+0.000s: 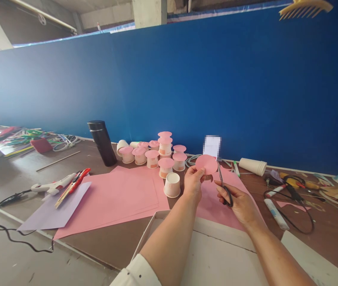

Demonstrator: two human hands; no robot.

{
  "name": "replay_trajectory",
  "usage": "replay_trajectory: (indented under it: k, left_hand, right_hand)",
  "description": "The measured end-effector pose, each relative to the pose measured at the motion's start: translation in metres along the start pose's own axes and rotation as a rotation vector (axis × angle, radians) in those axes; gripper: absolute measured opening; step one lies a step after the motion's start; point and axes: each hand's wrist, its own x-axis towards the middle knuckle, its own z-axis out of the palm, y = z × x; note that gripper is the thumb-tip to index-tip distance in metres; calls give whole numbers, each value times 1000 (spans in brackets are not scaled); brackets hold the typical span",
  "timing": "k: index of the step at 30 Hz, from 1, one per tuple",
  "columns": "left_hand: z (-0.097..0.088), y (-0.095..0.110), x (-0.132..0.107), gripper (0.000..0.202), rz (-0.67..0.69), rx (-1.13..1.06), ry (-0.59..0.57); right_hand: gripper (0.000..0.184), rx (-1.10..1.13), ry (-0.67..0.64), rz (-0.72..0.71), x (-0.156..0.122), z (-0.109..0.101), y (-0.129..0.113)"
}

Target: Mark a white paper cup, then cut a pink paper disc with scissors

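My left hand (195, 182) pinches a round pink paper disc (206, 163) by its lower edge and holds it up above the table. In my right hand (237, 202) is a pair of scissors with dark handles (228, 196); its blades point up beside the disc's right edge. Just left of my left hand stands an uncovered paper cup (172, 185). Behind it are several paper cups topped with pink discs (166, 163), some of them stacked. Pink paper sheets (127, 190) lie on both sides of my hands.
A glue gun (54, 186) and a red cutter (78, 180) rest on a lilac sheet (58, 214) at left. Behind stands a black flask (102, 143). White markers (276, 214), cables and nested cups (252, 166) lie right. A white box (216, 258) is under my forearms.
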Motion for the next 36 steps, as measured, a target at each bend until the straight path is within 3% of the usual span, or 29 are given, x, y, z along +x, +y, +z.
replay_trajectory:
  k: [36]
  left_hand:
    - [2,0,-2,31,2,47,-7]
  right_hand:
    - [67,-3,10,-10,-5,2,-8]
